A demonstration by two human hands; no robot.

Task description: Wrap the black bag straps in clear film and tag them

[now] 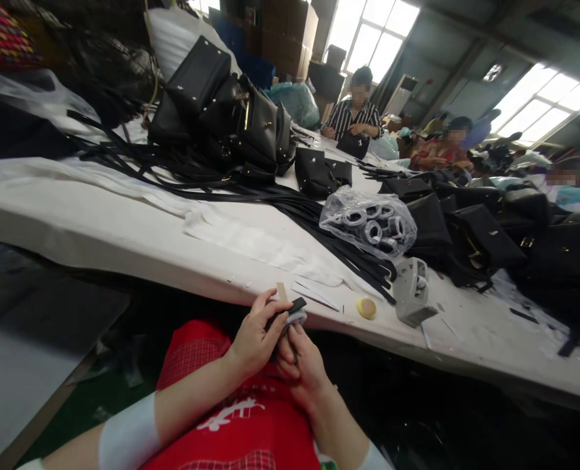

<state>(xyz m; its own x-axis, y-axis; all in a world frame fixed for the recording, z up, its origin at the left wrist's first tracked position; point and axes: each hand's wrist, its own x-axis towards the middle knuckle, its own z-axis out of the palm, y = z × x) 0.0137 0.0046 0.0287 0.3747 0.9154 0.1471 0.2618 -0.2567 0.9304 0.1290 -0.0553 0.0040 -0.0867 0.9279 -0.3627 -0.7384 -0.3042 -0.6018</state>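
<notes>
Just in front of the table's near edge, my two hands meet over a small bundle. My left hand is closed, thumb and fingers pinching a black strap piece. A curved grey-white band lies under the black piece, and my right hand closes round it from below. A thin tan strip sticks up beyond my left fingertips; whether it is joined to the bundle I cannot tell. The inner part of the bundle is hidden by my fingers.
Ahead on the white table lie long black straps, a clear bag of white rings, a grey tape dispenser and a round yellow item. Black handbags stand behind. A person in stripes works across the table.
</notes>
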